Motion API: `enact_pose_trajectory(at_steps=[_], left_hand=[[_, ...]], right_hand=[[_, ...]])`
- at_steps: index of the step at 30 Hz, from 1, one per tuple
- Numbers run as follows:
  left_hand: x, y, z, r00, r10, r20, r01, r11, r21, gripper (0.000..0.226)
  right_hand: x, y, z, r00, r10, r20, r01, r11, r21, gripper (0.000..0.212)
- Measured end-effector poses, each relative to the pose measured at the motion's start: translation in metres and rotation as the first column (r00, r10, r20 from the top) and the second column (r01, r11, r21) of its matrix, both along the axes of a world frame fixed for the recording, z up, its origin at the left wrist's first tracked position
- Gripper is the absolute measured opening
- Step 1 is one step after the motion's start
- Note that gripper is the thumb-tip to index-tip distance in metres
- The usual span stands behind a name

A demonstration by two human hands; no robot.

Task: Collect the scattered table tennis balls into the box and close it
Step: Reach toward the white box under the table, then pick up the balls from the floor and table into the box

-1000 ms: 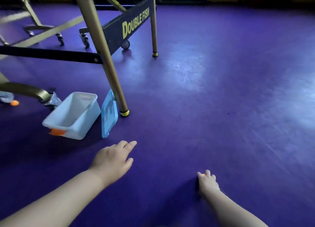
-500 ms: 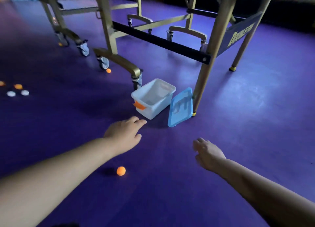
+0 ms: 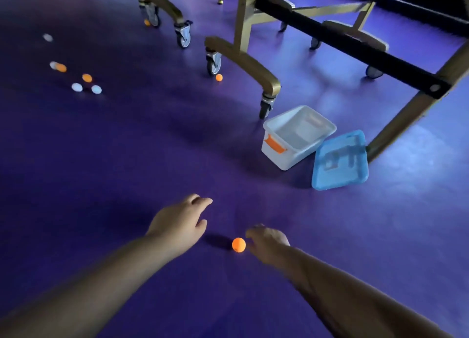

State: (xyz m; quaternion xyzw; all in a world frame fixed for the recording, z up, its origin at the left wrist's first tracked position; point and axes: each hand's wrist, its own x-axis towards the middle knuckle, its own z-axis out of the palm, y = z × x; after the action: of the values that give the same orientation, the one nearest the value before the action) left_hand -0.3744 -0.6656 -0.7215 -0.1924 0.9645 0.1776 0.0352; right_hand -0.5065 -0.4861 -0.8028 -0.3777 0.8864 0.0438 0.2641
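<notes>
An orange ball (image 3: 238, 244) lies on the purple floor between my hands. My right hand (image 3: 269, 241) is right beside it, fingers curled down and hidden behind the back of the hand. My left hand (image 3: 179, 223) hovers to the ball's left, fingers apart and holding nothing. The white box (image 3: 294, 157) with an orange latch stands open and looks empty, farther ahead on the right. Its blue lid (image 3: 340, 160) leans against the box's right side. Another orange ball (image 3: 219, 77) sits by a caster. Several orange and white balls (image 3: 87, 78) lie scattered at far left.
The gold frame of a table tennis table (image 3: 243, 55) with casters (image 3: 265, 109) stands just behind the box. A black crossbar (image 3: 355, 48) runs to the right above it. One more orange ball (image 3: 147, 22) rests by a far caster.
The view has swung left and down. The box and lid now sit at the right, and more balls show at left. My right hand has moved up to the orange ball.
</notes>
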Motion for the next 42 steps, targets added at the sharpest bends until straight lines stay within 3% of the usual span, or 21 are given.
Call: enact_pose_trajectory(at_steps=[4, 9, 11, 14, 16, 18, 22, 24, 27, 30, 32, 35, 36, 37, 39, 42], left_hand=[[0.012, -0.018, -0.036, 0.998, 0.050, 0.037, -0.052, 0.996, 0.074, 0.047], [-0.003, -0.020, -0.059, 0.990, 0.141, 0.002, -0.139, 0.970, 0.200, 0.047], [-0.016, -0.025, -0.059, 0.984, 0.173, -0.049, -0.159, 0.962, 0.220, 0.046], [-0.039, -0.037, -0.050, 0.962, 0.227, -0.151, -0.187, 0.952, 0.242, 0.042], [-0.053, -0.043, -0.042, 0.947, 0.238, -0.217, -0.178, 0.949, 0.261, 0.042], [-0.066, -0.045, -0.033, 0.945, 0.208, -0.251, -0.136, 0.952, 0.276, 0.042], [-0.084, -0.044, -0.029, 0.937, 0.145, -0.318, -0.079, 0.974, 0.213, 0.040], [-0.091, -0.042, -0.032, 0.934, 0.136, -0.331, -0.073, 0.978, 0.195, 0.039], [-0.095, -0.038, -0.036, 0.926, 0.125, -0.357, -0.064, 0.982, 0.179, 0.037], [-0.091, -0.033, -0.046, 0.939, 0.104, -0.327, -0.051, 0.985, 0.165, 0.034], [-0.088, -0.028, -0.051, 0.944, 0.094, -0.315, -0.045, 0.986, 0.160, 0.034], [-0.086, -0.020, -0.055, 0.942, 0.115, -0.316, -0.059, 0.982, 0.182, 0.037], [-0.086, -0.017, -0.058, 0.938, 0.111, -0.327, -0.059, 0.984, 0.166, 0.038], [-0.086, -0.015, -0.058, 0.939, 0.105, -0.329, -0.055, 0.986, 0.158, 0.038], [-0.086, -0.009, -0.060, 0.942, 0.058, -0.331, -0.016, 0.991, 0.130, 0.037], [-0.084, 0.000, -0.071, 0.950, -0.003, -0.313, 0.018, 0.999, 0.043, 0.038]], right_hand=[[0.013, -0.015, -0.041, 0.995, -0.092, 0.028, 0.093, 0.993, -0.071, 0.047], [0.007, -0.027, -0.058, 0.986, -0.165, 0.015, 0.165, 0.980, -0.112, 0.039], [-0.017, -0.036, -0.046, 0.957, -0.287, -0.036, 0.265, 0.919, -0.290, 0.039], [-0.081, -0.059, -0.012, 0.849, -0.520, -0.096, 0.380, 0.727, -0.571, 0.039], [-0.130, -0.072, 0.016, 0.761, -0.641, -0.100, 0.423, 0.607, -0.673, 0.039], [-0.175, -0.080, 0.036, 0.702, -0.702, -0.119, 0.433, 0.553, -0.712, 0.039], [-0.237, -0.084, 0.050, 0.669, -0.731, -0.134, 0.487, 0.568, -0.664, 0.052], [-0.255, -0.083, 0.046, 0.695, -0.704, -0.147, 0.507, 0.625, -0.594, 0.057], [-0.266, -0.076, 0.031, 0.767, -0.591, -0.250, 0.470, 0.783, -0.407, 0.043], [-0.259, -0.066, 0.021, 0.789, -0.503, -0.353, 0.428, 0.862, -0.272, 0.031], [-0.251, -0.061, 0.015, 0.775, -0.490, -0.398, 0.387, 0.867, -0.313, 0.025], [-0.231, -0.053, 0.005, 0.760, -0.606, -0.236, 0.452, 0.753, -0.478, 0.020], [-0.222, -0.049, 0.003, 0.772, -0.593, -0.228, 0.435, 0.755, -0.491, 0.020], [-0.211, -0.044, 0.002, 0.804, -0.523, -0.283, 0.345, 0.798, -0.494, 0.017], [-0.183, -0.031, 0.001, 0.840, -0.250, -0.481, -0.018, 0.874, -0.486, 0.012], [-0.135, -0.020, -0.003, 0.825, 0.017, -0.565, -0.298, 0.863, -0.408, 0.012]])
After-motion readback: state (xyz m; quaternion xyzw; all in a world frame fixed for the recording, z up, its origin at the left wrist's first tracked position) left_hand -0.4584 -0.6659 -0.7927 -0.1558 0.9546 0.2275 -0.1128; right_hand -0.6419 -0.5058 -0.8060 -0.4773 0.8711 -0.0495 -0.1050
